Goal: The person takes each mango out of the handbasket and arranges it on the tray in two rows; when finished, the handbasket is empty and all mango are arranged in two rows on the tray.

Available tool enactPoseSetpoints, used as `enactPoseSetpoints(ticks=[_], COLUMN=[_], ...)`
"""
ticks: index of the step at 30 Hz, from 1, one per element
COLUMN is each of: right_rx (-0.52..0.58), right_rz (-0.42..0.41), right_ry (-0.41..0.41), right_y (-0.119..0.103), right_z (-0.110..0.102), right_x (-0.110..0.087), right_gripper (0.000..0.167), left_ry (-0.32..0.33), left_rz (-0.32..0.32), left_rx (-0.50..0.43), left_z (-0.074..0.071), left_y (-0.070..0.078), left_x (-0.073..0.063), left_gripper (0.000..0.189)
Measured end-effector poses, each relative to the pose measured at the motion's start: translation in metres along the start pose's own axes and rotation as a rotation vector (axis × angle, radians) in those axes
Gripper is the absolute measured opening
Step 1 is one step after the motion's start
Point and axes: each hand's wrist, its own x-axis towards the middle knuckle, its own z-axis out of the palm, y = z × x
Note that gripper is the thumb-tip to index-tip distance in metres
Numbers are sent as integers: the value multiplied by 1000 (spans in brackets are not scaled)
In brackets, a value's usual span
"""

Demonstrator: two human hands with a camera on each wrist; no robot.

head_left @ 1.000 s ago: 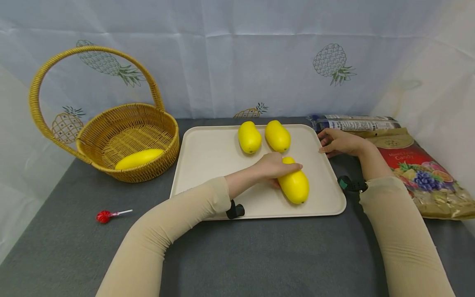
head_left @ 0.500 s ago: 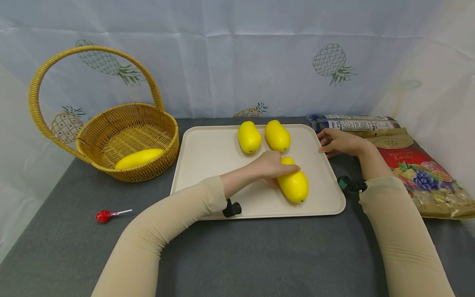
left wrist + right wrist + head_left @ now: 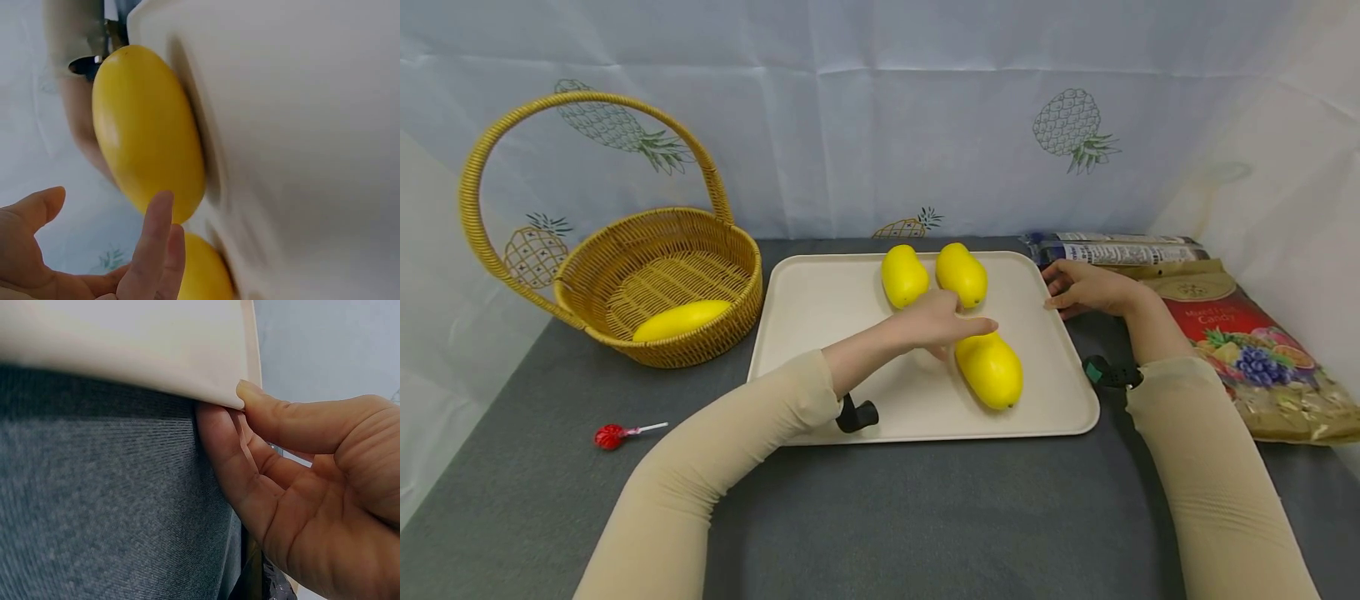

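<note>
On the cream tray lies a yellow mango-like fruit near the right front. My left hand is at its far end, thumb and fingers spread apart. In the left wrist view, the fingertips overlap the fruit; I cannot tell whether they touch it. Two similar yellow fruits, a left one and a right one, lie side by side at the back of the tray. My right hand pinches the tray's right edge, thumb above and fingers below, as the right wrist view shows.
A wicker basket with a tall handle stands at left, holding one long yellow fruit. A red lollipop lies in front of it. At right are a candy bag and dark packets. A patterned curtain hangs behind.
My left hand has opened from around the front fruit and drawn back up and to the left. The fruit shifted slightly left and stays on the tray. My right hand keeps its place.
</note>
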Motion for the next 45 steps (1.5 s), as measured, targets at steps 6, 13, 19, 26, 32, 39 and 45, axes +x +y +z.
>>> enactPoseSetpoints(ticks=[6, 13, 19, 26, 32, 39, 45], right_rx=[2, -2, -5, -1, -7, -8, -10], right_rz=[4, 1, -5, 3, -1, 4, 10], right_ry=[-4, -11, -11, -11, -14, -12, -10], right_y=[0, 2, 2, 0, -1, -3, -4], right_z=[1, 1, 0, 1, 1, 2, 2], right_x=[1, 1, 2, 2, 1, 0, -1], right_gripper=[63, 65, 65, 63, 64, 64, 63], left_ry=[1, 63, 128, 160, 211, 293, 357], left_rz=[9, 31, 37, 38, 37, -19, -48], left_rx=[-89, -170, -226, -261, -245, -271, -315], left_z=[-16, -39, -63, -91, -115, -151, -178], left_y=[3, 7, 7, 5, -1, -14, -31], left_x=[-8, -21, -37, -53, -68, -90, -104], left_gripper=[73, 66, 51, 56, 59, 66, 73])
